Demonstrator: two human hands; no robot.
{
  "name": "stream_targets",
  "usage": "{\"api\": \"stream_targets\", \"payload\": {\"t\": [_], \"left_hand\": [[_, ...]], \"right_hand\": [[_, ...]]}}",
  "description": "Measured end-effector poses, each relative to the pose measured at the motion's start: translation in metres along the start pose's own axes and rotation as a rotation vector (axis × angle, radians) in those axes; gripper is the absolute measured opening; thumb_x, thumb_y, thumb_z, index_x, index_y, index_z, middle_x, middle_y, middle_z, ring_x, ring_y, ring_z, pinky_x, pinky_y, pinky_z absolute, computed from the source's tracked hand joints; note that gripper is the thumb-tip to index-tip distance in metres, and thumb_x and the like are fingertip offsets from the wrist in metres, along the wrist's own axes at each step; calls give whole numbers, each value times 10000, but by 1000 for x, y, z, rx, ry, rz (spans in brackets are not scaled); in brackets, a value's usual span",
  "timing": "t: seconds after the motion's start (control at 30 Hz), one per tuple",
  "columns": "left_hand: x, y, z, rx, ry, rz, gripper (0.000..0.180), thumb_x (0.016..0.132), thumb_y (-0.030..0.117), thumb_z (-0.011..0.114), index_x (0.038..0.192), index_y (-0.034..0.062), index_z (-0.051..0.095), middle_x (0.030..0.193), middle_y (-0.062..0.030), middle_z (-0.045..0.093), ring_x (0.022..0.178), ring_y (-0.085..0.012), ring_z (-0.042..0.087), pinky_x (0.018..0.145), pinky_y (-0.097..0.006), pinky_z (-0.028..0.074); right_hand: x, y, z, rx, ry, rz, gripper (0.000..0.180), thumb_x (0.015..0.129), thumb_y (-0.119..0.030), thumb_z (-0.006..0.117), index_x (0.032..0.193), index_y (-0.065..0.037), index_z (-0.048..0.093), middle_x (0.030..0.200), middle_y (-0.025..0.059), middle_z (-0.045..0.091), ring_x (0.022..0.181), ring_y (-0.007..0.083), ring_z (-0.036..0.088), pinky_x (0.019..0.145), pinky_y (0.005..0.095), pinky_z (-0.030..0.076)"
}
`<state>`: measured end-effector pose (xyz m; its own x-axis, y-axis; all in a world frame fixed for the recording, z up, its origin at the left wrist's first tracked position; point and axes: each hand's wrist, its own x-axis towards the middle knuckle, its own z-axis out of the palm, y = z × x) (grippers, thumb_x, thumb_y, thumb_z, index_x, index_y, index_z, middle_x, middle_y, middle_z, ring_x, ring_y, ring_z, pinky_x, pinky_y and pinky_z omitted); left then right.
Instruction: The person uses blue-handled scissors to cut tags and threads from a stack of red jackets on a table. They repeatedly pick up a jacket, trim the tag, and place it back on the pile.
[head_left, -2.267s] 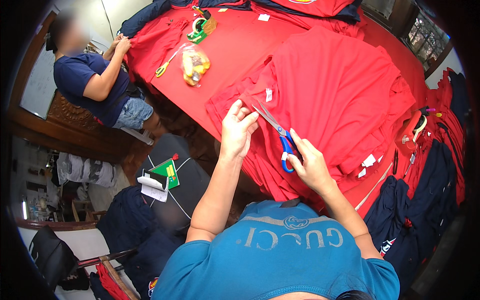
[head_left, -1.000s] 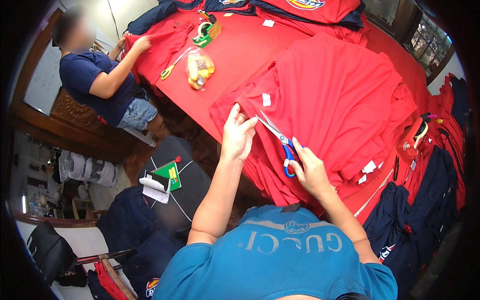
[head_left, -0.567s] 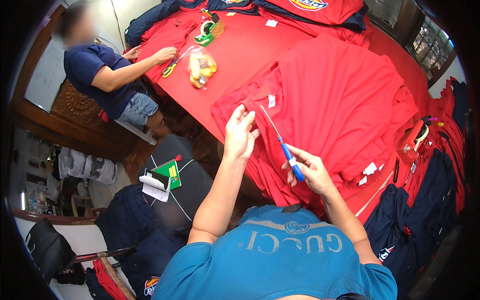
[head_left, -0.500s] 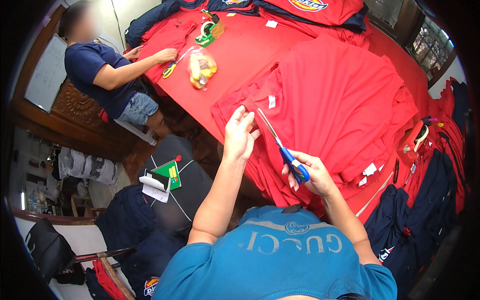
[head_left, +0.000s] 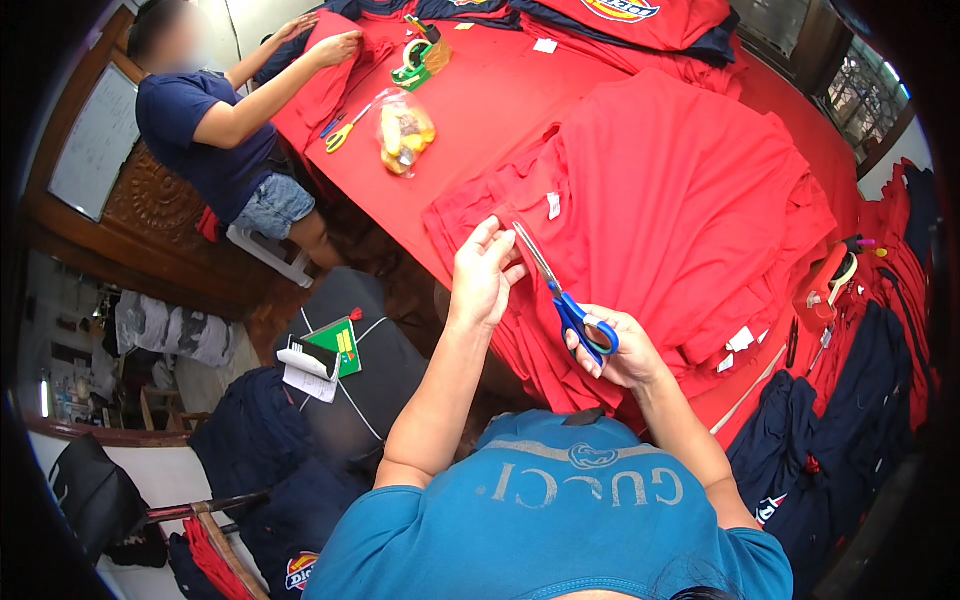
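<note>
left hand (head_left: pixel 483 272) pinching the edge of a red cotton shirt (head_left: pixel 660 210) at centre, right hand (head_left: pixel 615 350) gripping blue-handled steel scissors (head_left: pixel 562 296), blades pointing to eleven o'clock beside the left fingers, co-worker (head_left: pixel 215 130) at ten o'clock

The right hand (head_left: pixel 615 350) grips blue-handled scissors (head_left: pixel 562 295), blades pointing away toward the left hand (head_left: pixel 483 275), which pinches the edge of a red shirt (head_left: pixel 660 210) just beside the blade tips. A small white label (head_left: pixel 553 205) sits on the shirt just beyond the blades. Well beyond the left hand, another person's hands (head_left: pixel 335 45) rest on red cloth near a tape dispenser (head_left: pixel 420 60).
</note>
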<state>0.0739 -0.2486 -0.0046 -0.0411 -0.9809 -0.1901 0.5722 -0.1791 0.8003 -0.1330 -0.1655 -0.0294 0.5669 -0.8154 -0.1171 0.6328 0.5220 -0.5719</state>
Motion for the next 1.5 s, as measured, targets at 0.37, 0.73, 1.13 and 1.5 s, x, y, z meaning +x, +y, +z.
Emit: {"api": "stream_targets", "payload": {"t": [0.37,0.73,1.13,1.5], "left_hand": [[1,-14,-17,57,29,-16,733,925,14,557,1517,60,126,894,3,531,794,-102,572,703,-279,508],[21,-16,-18,-24,35,-18,401,968,246,567,1295,33,476,1248,-95,578,1046,-230,616,858,-420,505],[-40,18,26,39,-256,166,271,902,-52,551,1171,-76,569,1116,-133,634,984,-189,641,855,-321,535],[-58,17,24,39,-247,127,276,884,-61,579,1160,-59,577,1099,-127,650,964,-201,656,848,-329,551]], "right_hand": [[-95,-24,10,-703,572,-452,470,988,-58,401,1453,-39,338,940,151,640,688,170,659,630,293,566],[-229,-34,-55,-885,1280,-706,438,967,-39,459,1400,3,405,968,75,598,775,117,620,689,273,560],[-54,8,43,-1659,459,-639,588,817,-102,693,1346,14,463,1044,215,615,891,336,626,764,392,516],[-42,16,47,-1595,371,-635,588,835,-53,662,1374,11,434,1067,224,605,897,360,619,765,393,507]]}}
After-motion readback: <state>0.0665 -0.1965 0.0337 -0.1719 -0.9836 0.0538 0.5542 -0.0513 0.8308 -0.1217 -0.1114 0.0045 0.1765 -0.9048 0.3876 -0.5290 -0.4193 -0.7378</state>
